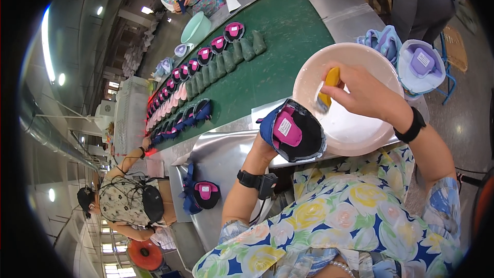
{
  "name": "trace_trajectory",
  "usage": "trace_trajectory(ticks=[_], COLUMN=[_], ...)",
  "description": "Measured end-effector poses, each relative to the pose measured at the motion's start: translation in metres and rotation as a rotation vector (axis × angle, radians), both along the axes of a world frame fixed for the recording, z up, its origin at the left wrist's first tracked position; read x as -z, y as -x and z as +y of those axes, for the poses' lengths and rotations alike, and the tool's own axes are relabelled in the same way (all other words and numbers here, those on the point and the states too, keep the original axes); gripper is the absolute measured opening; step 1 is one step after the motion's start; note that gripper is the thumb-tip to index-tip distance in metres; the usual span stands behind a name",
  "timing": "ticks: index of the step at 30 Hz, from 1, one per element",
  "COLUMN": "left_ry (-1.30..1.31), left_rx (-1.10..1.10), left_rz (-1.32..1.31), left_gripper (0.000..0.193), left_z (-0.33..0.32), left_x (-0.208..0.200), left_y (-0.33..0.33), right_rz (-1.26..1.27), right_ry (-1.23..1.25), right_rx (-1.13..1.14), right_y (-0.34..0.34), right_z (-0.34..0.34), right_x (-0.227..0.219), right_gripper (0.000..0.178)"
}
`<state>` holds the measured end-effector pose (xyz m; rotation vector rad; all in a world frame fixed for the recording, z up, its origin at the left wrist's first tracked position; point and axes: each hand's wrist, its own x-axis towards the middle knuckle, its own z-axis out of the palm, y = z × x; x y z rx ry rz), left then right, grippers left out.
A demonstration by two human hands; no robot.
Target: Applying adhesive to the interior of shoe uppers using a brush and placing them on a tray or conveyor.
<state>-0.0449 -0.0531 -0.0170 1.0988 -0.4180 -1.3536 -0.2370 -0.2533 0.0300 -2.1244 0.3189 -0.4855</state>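
Observation:
My left hand (263, 148) is closed round a navy shoe upper (303, 145) with a black lining and a pink tongue, its opening turned up toward me. My right hand (360, 90) grips a brush (333, 77) by its yellow handle, bristles down. The brush hangs over the left side of a wide pale pink basin (355, 49), just beyond the upper and apart from it. White stuff covers the basin's bottom; whether it is liquid cannot be told.
A green conveyor belt (288, 25) carries rows of shoe uppers and grey-green and pink pieces. Another navy upper (206, 193) lies on the metal tray at left. Lilac uppers (422, 64) sit right of the basin. Co-workers (134, 195) stand along the belt; a mint basin (195, 28) is farther off.

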Motion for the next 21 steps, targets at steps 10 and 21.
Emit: trace_trajectory(ticks=[10,21], left_ry=[0.088,0.19], left_rx=[-0.134,-0.371], left_rz=[0.091,-1.089], left_gripper=[0.041,0.056], left_z=[0.005,0.012], left_x=[0.008,0.024], left_y=[-0.012,-0.027], right_rz=[-0.281,-0.3], right_ry=[0.431,0.118], right_rx=[-0.174,0.039], right_y=[0.01,0.016], right_z=[0.021,0.027], right_x=[0.009,0.01], right_gripper=[0.023,0.024])
